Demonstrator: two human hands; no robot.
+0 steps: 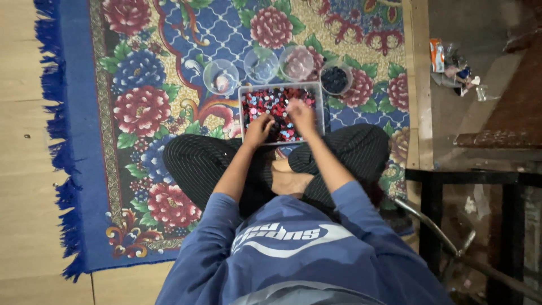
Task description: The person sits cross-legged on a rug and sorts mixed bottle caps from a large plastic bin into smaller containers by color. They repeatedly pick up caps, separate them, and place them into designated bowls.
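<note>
On the flowered rug (135,107), a person sits cross-legged with a clear tray (319,107) just in front of the knees. The tray is full of small red, white and dark pieces (270,105). Both hands are down in the pile. The left hand (258,131) rests near the front edge of the tray with its fingers curled over the pieces. The right hand (302,116) is in the middle of the tray, fingers bent down into the pile. I cannot tell if either hand is pinching a piece, because the fingertips are hidden.

Four small clear cups (220,77) stand in a row just behind the tray. One cup holds dark blue pieces (335,79).

The pieces are tiny, so they could slip out and get lost in the busy rug. A bumped cup could tip and spill, since the cups stand close together.

The rug is blue with a fringe and lies on a pale wood floor (22,169). To the right stands a dark metal table frame (468,181), with small bags and scraps (451,68) on the floor behind it.
</note>
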